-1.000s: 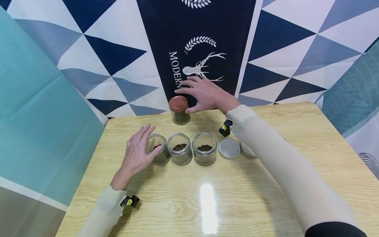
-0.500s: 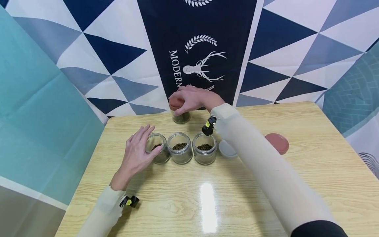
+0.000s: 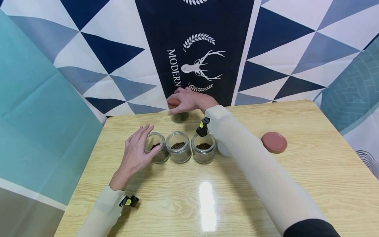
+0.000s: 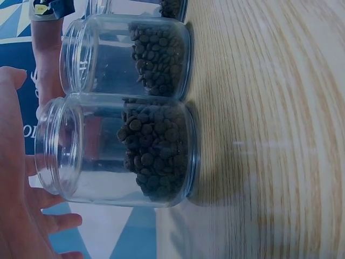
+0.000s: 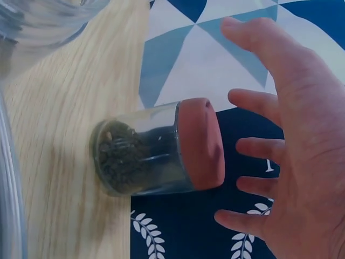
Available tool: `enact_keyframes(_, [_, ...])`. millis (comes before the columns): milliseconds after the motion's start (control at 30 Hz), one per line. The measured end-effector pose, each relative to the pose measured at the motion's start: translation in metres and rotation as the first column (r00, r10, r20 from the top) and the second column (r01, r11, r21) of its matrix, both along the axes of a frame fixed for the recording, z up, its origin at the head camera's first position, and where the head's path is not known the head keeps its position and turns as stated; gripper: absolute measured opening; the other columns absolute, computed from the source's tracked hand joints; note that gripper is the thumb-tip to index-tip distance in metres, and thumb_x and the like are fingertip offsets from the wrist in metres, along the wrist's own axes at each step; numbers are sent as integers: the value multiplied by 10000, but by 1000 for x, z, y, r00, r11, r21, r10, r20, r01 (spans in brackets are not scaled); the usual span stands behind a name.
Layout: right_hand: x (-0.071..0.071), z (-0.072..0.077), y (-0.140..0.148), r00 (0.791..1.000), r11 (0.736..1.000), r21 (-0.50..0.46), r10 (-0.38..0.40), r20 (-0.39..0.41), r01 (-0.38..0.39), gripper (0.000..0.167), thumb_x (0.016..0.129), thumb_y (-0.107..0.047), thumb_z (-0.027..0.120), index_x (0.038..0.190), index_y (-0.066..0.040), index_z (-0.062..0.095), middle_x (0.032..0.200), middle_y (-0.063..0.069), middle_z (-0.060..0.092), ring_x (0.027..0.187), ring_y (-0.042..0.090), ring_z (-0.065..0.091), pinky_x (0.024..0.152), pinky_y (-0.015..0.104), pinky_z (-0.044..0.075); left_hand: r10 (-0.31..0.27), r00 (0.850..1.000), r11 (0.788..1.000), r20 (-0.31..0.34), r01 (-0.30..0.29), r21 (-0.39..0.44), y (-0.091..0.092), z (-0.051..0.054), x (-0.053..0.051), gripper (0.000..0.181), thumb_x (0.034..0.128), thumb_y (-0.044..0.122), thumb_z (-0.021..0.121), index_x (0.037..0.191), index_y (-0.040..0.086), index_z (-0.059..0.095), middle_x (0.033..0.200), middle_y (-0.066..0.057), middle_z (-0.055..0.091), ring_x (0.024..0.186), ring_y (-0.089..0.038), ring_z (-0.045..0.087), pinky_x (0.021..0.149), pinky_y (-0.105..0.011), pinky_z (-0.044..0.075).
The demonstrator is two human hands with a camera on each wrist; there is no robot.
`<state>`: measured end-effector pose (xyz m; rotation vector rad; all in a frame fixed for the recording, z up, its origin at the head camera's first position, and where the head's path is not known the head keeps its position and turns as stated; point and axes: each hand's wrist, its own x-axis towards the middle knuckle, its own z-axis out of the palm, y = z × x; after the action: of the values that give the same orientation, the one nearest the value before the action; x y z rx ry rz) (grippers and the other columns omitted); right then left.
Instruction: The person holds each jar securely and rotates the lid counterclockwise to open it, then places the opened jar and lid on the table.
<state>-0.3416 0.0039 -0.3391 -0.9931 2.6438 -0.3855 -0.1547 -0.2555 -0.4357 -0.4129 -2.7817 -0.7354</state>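
My left hand (image 3: 135,149) stands beside the leftmost of a row of three uncovered glass jars. Its relaxed fingers and thumb spread around the mouth of that left jar (image 4: 108,156), which holds small dark round pieces. The middle jar (image 3: 179,154) and right jar (image 3: 203,156) hold similar pieces. My right hand (image 3: 188,100) reaches over a jar with a reddish-brown lid (image 5: 200,144) at the back. The head view has this hand overlapping the lid; in the right wrist view, its spread fingers stand apart from it. Small dark bits lie inside that lidded jar (image 5: 148,154).
A loose reddish-brown lid (image 3: 274,142) lies on the wooden table (image 3: 165,204) to the right. A grey-white lid (image 3: 223,148) is partly hidden under the right sleeve (image 3: 254,158). The patterned backdrop (image 3: 118,49) rises behind the lidded jar.
My right hand has moved left and down over the lidded jar, then stayed nearly still. The loose reddish-brown lid came into sight as the arm shifted. My left hand has kept its place.
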Motion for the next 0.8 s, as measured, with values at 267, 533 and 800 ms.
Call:
enact_keyframes(267, [-2, -8, 2, 999, 1000, 24, -4, 49, 3, 830, 1042, -698, 613, 1751, -315, 415, 1898, 121, 195, 1769, 445, 137, 1431, 642, 193, -8, 1000, 1000, -1, 8, 9, 1, 1, 1, 844, 1002, 587, 628, 1699, 131, 493, 1798, -207, 435, 1693, -494, 366, 1291, -830, 280])
enact_keyframes(533, [-1, -16, -1, 998, 1000, -3, -2, 61, 2, 821, 1049, -680, 614, 1749, -298, 421, 1906, 115, 170, 1785, 412, 125, 1438, 618, 202, -14, 1000, 1000, 5, 14, 14, 1, 0, 2, 827, 1003, 570, 629, 1693, 134, 500, 1800, -201, 434, 1699, -495, 354, 1296, -828, 271])
enact_keyframes(800, [1, -17, -3, 997, 1000, 18, -16, 78, 15, 831, 1050, -681, 612, 1770, -341, 373, 1924, 132, 69, 1790, 444, 92, 1449, 612, 173, -15, 1000, 1000, 12, 15, 18, 1, 0, 3, 830, 1016, 595, 625, 1693, 131, 501, 1802, -202, 430, 1702, -495, 346, 1300, -831, 258])
